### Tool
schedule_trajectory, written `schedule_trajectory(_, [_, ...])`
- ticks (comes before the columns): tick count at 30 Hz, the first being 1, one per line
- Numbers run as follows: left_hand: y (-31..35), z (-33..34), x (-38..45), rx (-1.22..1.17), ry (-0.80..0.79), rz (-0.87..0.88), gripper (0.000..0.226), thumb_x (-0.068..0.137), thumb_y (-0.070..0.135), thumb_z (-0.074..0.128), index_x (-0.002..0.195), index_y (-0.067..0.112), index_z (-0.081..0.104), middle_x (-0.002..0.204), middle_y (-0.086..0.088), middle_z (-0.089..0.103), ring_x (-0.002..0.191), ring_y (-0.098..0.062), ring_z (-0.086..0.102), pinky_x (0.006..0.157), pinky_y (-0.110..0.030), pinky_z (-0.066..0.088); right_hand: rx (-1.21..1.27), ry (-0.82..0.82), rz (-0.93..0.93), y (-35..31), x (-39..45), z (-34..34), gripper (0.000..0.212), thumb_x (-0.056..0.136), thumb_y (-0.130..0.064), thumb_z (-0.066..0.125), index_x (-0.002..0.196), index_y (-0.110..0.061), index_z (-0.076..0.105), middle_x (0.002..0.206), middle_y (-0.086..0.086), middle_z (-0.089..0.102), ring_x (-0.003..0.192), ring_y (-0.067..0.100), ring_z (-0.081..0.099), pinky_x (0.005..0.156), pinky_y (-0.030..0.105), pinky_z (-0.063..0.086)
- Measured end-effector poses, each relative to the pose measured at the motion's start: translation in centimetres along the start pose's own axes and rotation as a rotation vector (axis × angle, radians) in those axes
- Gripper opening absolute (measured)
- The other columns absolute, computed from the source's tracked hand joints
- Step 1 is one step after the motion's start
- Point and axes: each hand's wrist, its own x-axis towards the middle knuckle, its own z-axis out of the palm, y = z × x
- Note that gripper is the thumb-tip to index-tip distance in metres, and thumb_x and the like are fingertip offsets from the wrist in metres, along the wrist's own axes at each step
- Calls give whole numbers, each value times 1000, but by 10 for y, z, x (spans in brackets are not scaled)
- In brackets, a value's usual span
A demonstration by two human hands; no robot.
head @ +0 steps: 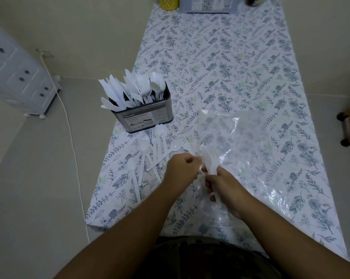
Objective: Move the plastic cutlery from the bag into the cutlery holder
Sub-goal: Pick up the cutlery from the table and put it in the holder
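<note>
A steel cutlery holder stands at the table's left edge, packed with white plastic knives, forks and spoons. A clear plastic bag lies flat on the floral cloth right of centre. Loose white spoons and forks are scattered between holder and bag. My right hand grips a bunch of white forks, tines pointing away from me, over the bag's near edge. My left hand is closed beside them, pinching the handle of a fork that lies on the table.
The floral tablecloth covers a long narrow table. A yellow cup and a grey box stand at the far end. A white drawer unit and a cable are on the floor at left.
</note>
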Motion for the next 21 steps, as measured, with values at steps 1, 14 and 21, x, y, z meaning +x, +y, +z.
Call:
schedule_trajectory(1, [-4,-2,7,72,86,-23,27,91,36,64,75,15,70,64,-4,71,61,-22,72,69,-43,63,23,3,15,1,0,-2,8,101,-15,53,107,-13,59,76,5,52,63,17,48,55,32,40])
schedule_trajectory(14, [2,-1,41,337,176,-95,21,87,23,66,72,9,63,66,-11,63,56,-19,56,56,-27,50,80,52,1,2,4,-18,20,100,-12,50,115,-14,63,77,6,51,59,16,47,54,32,37])
schedule_trajectory(21, [-9,-15,-8,119,37,-12,18,88,33,72,93,16,70,79,1,73,73,-15,72,70,-36,63,71,-15,-23,0,7,-3,18,100,-28,59,113,-16,63,95,9,64,85,23,62,69,39,57])
